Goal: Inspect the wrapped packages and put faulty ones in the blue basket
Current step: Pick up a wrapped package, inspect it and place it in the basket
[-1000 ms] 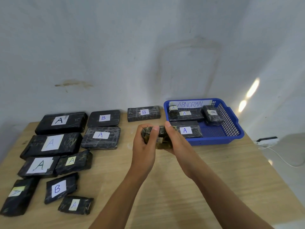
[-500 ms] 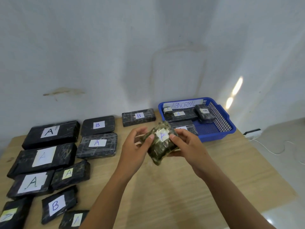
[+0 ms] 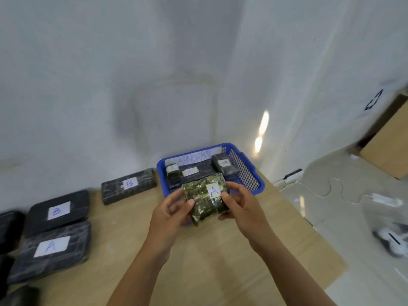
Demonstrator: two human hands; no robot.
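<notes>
Head view, change: The small package in crinkled greenish-gold film (image 3: 202,202) had been turned from edge-on to flat, so its white "A" sticker faced the camera.
Head view, hands: The left hand (image 3: 170,215) gripped its left edge with the thumb on top. The right hand (image 3: 242,208) pinched the right edge beside the sticker.
Head view, place: It was held above the light wooden table (image 3: 209,261), just before the blue plastic basket (image 3: 258,184).
Meaning: Inspection seemed unfinished; the odd wrap hinted at a fault.
Around: Black wrapped packages lay to the left, one marked "B" (image 3: 129,186). A white cable (image 3: 331,186) lay on the floor.
In the way: Black packages already in the basket (image 3: 225,165) left free room mostly at the near right.
</notes>
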